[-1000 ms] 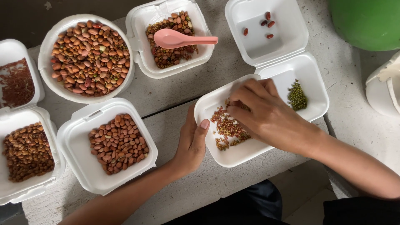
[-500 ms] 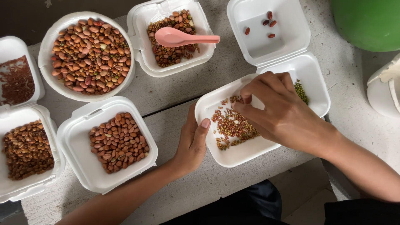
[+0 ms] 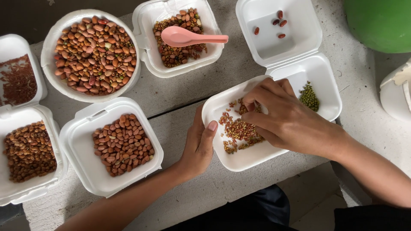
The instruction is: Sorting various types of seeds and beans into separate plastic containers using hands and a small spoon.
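Concrete ledge point(image 3: 180, 96) | right hand point(image 3: 287, 117) pinching among small brown seeds point(image 3: 237, 130) | left hand point(image 3: 199, 147) open, steadying foam tray point(image 3: 246, 158) beside

A white foam clamshell box point(image 3: 239, 160) lay open on the grey concrete surface point(image 3: 180, 96), its lid part turned away from the person. In its near compartment sat a loose scatter of small reddish-brown and tan seeds point(image 3: 237, 130), spread thin toward the left wall. A small heap of green mung beans point(image 3: 309, 97) rested apart at the right side, well clear of the scatter.
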